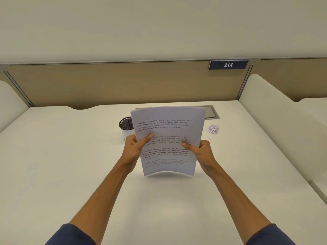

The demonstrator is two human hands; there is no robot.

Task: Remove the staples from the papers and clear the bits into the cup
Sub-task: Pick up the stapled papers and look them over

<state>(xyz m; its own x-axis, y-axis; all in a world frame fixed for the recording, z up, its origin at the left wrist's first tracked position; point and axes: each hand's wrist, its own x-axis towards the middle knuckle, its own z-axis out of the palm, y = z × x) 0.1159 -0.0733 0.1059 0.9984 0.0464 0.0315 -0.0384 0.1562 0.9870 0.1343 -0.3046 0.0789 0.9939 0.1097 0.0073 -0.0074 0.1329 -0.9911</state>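
I hold a stack of printed white papers (168,131) upright above the desk, its bottom edge bowed and just off the surface. My left hand (137,145) grips the left edge, thumb on the front page. My right hand (201,150) grips the right edge the same way. Behind the papers' left side stands a white cup (126,129) with a black mesh inside, partly hidden by the sheets. A small pile of paper and staple bits (213,129) lies on the desk to the right of the papers. No staple is visible on the pages.
The white desk (70,165) is bounded by a tan partition (106,84) at the back, with a sign reading 214 (228,65). A grey cable hatch (211,113) sits behind the papers. White side dividers (276,121) rise left and right.
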